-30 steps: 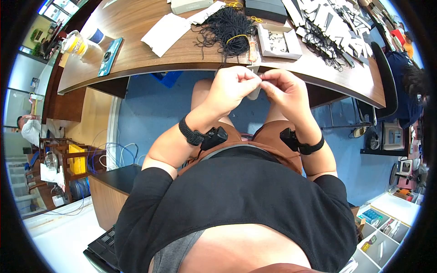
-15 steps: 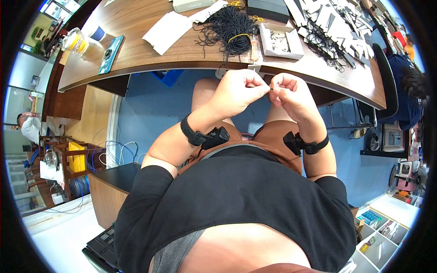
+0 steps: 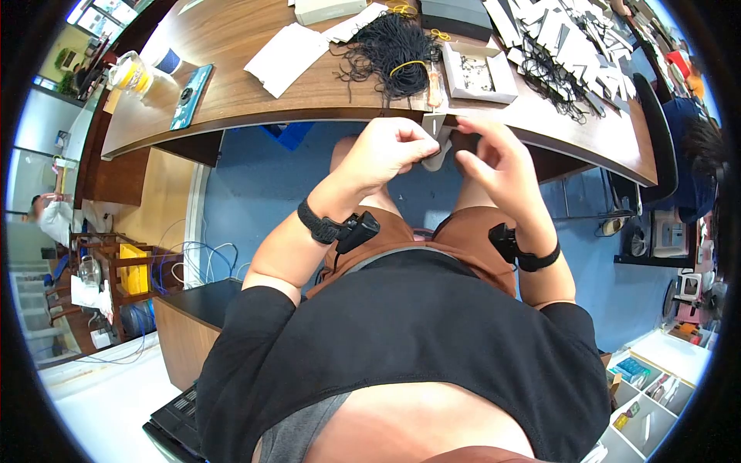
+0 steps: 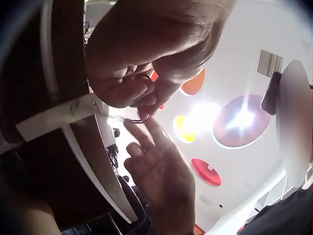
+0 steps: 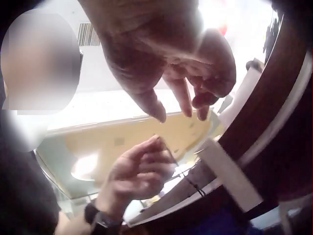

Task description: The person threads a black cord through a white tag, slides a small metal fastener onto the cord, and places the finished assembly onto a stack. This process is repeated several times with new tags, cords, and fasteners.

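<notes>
My left hand (image 3: 390, 154) pinches a thin dark cord (image 5: 182, 172) between thumb and forefinger, just off the table's front edge. In the right wrist view the cord slants down from those fingertips. A short bent length of it shows at the fingertips in the left wrist view. My right hand (image 3: 502, 166) is beside it, fingers spread and thumb apart, holding nothing. Between the hands and the table, a pale flat strip (image 5: 232, 176) with a small hook at its end juts out by the table edge.
On the wooden table (image 3: 231, 85) lie a bundle of black cords (image 3: 394, 58), a white open box (image 3: 478, 73) of small parts, white paper (image 3: 285, 60) and a phone (image 3: 191, 96). A heap of white tags with black cords (image 3: 563, 54) covers the right side. A plastic jug (image 3: 131, 76) stands left.
Both hands met at the fingertips earlier and shifted right together. Now the right hand has let go and opened away, while the left hand has moved back left with the cord.
</notes>
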### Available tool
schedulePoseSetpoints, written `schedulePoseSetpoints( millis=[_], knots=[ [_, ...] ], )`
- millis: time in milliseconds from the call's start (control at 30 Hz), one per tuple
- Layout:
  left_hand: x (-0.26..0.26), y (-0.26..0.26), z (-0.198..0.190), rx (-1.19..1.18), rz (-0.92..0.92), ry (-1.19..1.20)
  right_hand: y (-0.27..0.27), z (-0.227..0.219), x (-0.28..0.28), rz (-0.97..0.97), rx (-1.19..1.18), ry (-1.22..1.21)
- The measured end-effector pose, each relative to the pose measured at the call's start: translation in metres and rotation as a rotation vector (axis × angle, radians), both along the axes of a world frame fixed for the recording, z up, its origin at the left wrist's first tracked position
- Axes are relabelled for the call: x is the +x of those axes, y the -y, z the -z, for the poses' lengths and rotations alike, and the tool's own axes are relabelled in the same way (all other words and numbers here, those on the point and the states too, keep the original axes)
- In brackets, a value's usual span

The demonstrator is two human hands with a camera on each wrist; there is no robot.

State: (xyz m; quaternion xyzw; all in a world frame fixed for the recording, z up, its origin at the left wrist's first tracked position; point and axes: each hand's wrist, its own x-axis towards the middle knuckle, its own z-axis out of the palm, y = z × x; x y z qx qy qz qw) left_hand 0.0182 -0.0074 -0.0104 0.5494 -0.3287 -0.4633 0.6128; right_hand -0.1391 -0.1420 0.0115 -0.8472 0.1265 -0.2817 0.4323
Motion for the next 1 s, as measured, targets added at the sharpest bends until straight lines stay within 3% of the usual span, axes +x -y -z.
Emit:
schedulePoseSetpoints(
  millis=[100,333,433,633,733,767,867,933,1000],
  knots=[
    [-0.005,0.005,0.000,-0.020,0.061,-0.092,-0.013,0.001,0.013,-0.076,-0.006,-0.081],
    [-0.005,-0.001,-0.004,-0.026,0.030,-0.470,-0.018,0.023,0.018,0.136,-0.043,0.102],
    [-0.004,0.000,0.000,-0.109,0.001,-0.426,-0.019,0.017,0.015,0.203,0.012,0.091],
    [-0.009,0.006,0.004,-0.089,-0.111,-0.221,-0.019,0.018,0.010,0.111,0.289,-0.105],
    [-0.015,0.004,-0.006,-0.025,-0.137,0.323,-0.015,0.023,0.012,-0.005,0.584,-0.061],
    [-0.015,0.003,0.003,-0.042,-0.140,0.436,-0.012,0.023,0.011,0.007,0.500,-0.115],
    [-0.012,0.003,0.010,0.044,-0.150,0.569,-0.004,0.045,0.017,-0.004,0.286,0.013],
    [-0.003,0.005,0.020,-0.007,-0.204,0.603,0.006,0.039,0.020,0.019,0.640,-0.084],
    [0.007,0.009,0.037,-0.020,-0.231,0.595,0.010,0.041,0.026,0.053,0.678,-0.092]
  ],
)
